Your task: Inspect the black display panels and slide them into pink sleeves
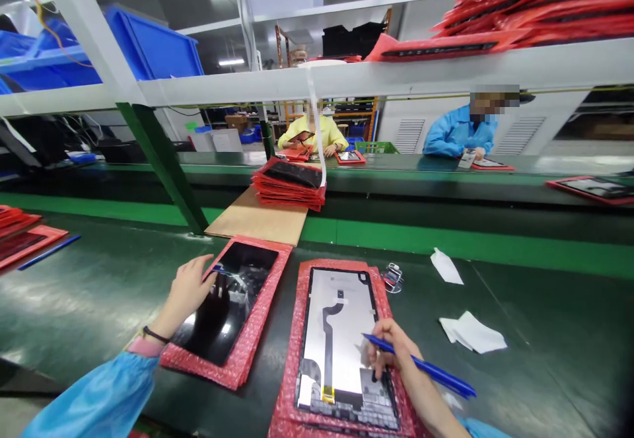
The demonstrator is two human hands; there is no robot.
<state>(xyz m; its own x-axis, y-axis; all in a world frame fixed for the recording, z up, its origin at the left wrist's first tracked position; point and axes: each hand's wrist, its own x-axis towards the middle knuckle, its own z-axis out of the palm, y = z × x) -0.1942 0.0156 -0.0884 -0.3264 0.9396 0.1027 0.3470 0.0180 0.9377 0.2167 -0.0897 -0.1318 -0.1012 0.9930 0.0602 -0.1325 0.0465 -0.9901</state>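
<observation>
My left hand point(187, 292) is at the left edge of a tablet screen panel point(232, 299) with its dark glass facing up, fingers stretched out and thumb apart. The panel lies tilted on red bubble-wrap bags point(247, 342). My right hand point(393, 349) grips a blue pen point(436, 372), slanting across the fingers. Beneath that hand a second screen panel point(347, 332) lies back side up, silvery with a dark flex cable point(327, 339) and yellow tape near its lower end. It rests on red bubble wrap point(292, 359).
A small metal-and-clear object point(393, 278) and white paper scraps point(473, 332) lie to the right. Beyond the panels, red-wrapped panels point(290, 183) are stacked by a brown board point(260, 217). A green post point(161, 164) and white shelf beam point(347, 78) stand ahead; two people work opposite.
</observation>
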